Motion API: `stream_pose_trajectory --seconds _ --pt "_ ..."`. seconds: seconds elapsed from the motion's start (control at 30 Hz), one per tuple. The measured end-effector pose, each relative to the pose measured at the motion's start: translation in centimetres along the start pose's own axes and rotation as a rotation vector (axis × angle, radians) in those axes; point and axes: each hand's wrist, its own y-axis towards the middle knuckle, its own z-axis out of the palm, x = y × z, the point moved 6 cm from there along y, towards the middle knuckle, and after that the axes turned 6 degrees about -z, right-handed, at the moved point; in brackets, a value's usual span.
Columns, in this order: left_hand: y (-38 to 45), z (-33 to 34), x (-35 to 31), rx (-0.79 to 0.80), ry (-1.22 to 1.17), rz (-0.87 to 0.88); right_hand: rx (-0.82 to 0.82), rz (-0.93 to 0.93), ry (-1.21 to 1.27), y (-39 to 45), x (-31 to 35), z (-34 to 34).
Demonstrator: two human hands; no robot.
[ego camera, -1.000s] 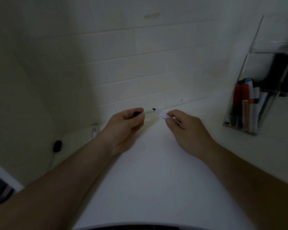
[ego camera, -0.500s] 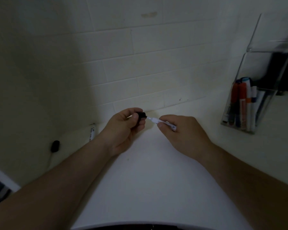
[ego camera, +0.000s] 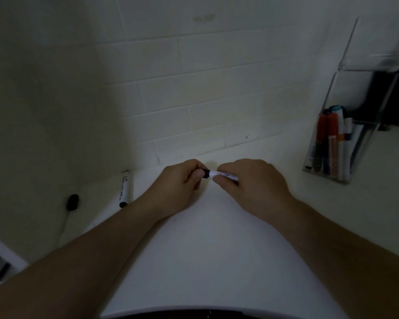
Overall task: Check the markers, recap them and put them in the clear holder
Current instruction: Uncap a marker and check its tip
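Left hand (ego camera: pixel 177 185) pinching black cap (ego camera: pixel 206 173), right hand (ego camera: pixel 251 183) pinching white marker (ego camera: pixel 224 174), label unreadable

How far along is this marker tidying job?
Done: several capped markers stand in the clear holder. In hand: the left hand holds a black cap against a white marker gripped by the right hand; whether it is fully seated is unclear. Left: putting this one in the holder, then the capped marker lying by the wall.
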Motion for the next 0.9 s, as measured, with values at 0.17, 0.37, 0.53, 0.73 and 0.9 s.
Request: stream_pose_trajectory --seconds 0.17,0.37,0.53,0.73,0.9 --pt "0.1 -0.8 -1.8 -0.109 -0.038 0.076 -0.045 0.022 0.223 -0.2 0.4 -0.4" --pt "-0.4 -0.7 -2.4 -0.147 -0.232 0.053 -0.018 0.070 0.328 -0.2 0.7 0.3" --pt "-0.4 -0.1 -2.6 -0.156 -0.432 0.034 0.000 0.004 0.185 0.2 1.4 -1.5" --pt "-2.2 2.7 -6.3 -0.060 -0.079 0.381 -0.390 0.084 0.130 0.6 -0.4 -14.0" --pt "-4.3 4.7 -8.1 -0.111 0.231 0.742 -0.403 0.116 -0.268 -0.1 -5.2 -22.5"
